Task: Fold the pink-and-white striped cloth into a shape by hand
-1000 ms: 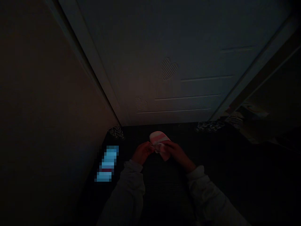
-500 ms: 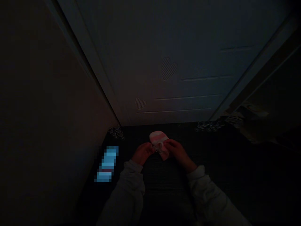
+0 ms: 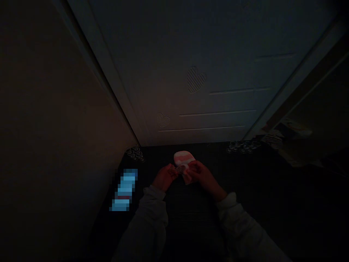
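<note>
A small pink-and-white striped sock point(image 3: 183, 158) lies on the dark table in front of me, its rounded end pointing away. My right hand point(image 3: 203, 175) pinches its right side between thumb and fingers. On the near side the cloth looks bunched. Close by on the left, my left hand point(image 3: 167, 176) has its fingertips closed on a small clear ring-like piece point(image 3: 180, 169), which lies against the sock. Dim light hides the exact shape of that piece and how it meets the cloth.
A lit phone point(image 3: 124, 190), blurred into blocks, lies at the left. Clusters of small shiny rings sit at the back left point(image 3: 134, 153) and back right point(image 3: 242, 146). Behind the dark table point(image 3: 191, 218) rises a pale panel point(image 3: 201, 120) with heart patterns; a wall point(image 3: 54, 145) borders the left.
My right fingers have shifted slightly over the sock, and its near part is more bunched. The left hand stays nearly in place with the clear piece.
</note>
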{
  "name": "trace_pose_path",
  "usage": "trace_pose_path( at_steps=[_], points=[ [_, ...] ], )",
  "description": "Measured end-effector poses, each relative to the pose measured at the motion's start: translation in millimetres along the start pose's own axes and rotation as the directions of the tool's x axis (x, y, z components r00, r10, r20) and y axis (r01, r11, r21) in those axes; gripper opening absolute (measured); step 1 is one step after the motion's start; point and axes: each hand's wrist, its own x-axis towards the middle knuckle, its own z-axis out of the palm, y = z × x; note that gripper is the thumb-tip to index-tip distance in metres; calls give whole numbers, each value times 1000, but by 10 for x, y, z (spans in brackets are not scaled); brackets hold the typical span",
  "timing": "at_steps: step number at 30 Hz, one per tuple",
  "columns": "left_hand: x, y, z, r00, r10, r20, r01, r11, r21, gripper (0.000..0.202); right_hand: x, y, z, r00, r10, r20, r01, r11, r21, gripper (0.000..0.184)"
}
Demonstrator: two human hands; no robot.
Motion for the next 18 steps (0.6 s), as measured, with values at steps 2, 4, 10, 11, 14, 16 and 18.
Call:
trace_pose_path(
  at_steps=[2, 4, 10, 11, 14, 16, 18],
  points=[
    [8, -9, -10, 1000, 2, 22, -3, 999, 32, 17, -8, -8, 12, 1000, 2, 23, -1, 999, -36, 30],
    [17, -20, -19, 999, 7, 54, -11, 997, 72, 17, -20, -26, 17, 999, -15, 34, 20, 988, -152, 31],
    [26, -44, -27, 993, 33, 113, -52, 985, 166, 19, -36, -58, 0, 987, -127, 93, 155, 893, -422, 26],
    [24, -46, -26, 992, 31, 119, -51, 983, 177, 18, -35, -56, -3, 986, -131, 101, 163, 884, -439, 25],
    [21, -51, -22, 991, 34, 129, -60, 977, 204, 17, -31, -48, 0, 983, -147, 110, 182, 860, -476, 23],
    [21, -53, -16, 992, 41, 123, -66, 976, 206, 17, -33, -47, 10, 979, -175, 104, 204, 844, -497, 21],
    [21, -56, -9, 992, 38, 120, -61, 978, 197, 19, -40, -50, 21, 973, -210, 96, 229, 822, -522, 20]
  ],
)
